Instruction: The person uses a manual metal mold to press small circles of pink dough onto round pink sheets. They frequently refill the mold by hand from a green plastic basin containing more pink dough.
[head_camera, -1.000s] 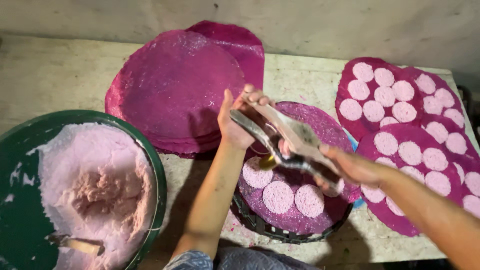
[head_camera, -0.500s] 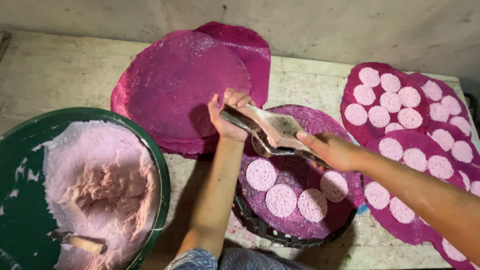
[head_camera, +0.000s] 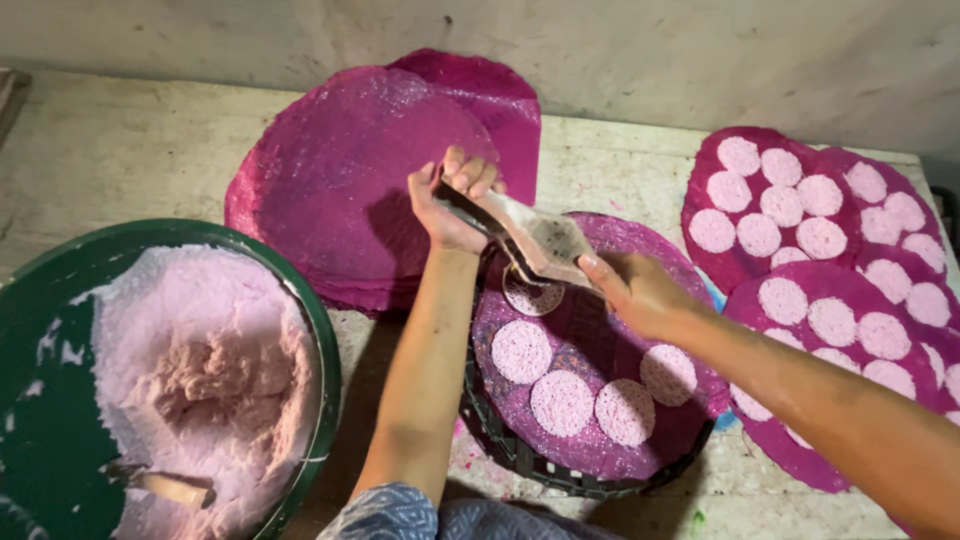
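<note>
My left hand (head_camera: 452, 208) and my right hand (head_camera: 632, 292) both grip a flat metal pressing tool (head_camera: 532, 238), the left at its far end, the right at its near end. The tool hangs tilted over a round purple mat (head_camera: 690, 425) that lies on a dark basket (head_camera: 500, 450). Several flat pink dough discs (head_camera: 562, 402) lie on this mat. One more disc (head_camera: 532, 296) sits right under the tool's round outlet.
A green basin (head_camera: 318, 350) at the left holds a heap of pink dough (head_camera: 200, 370), with a spoon handle (head_camera: 165, 487) stuck in it. Bare purple mats (head_camera: 350, 170) are stacked behind. Mats covered with pink discs (head_camera: 800, 215) overlap at the right on the stained tabletop (head_camera: 110, 140).
Both hands have carried the tool toward the far left part of the mat. More pink discs now lie on the mat than a second ago.
</note>
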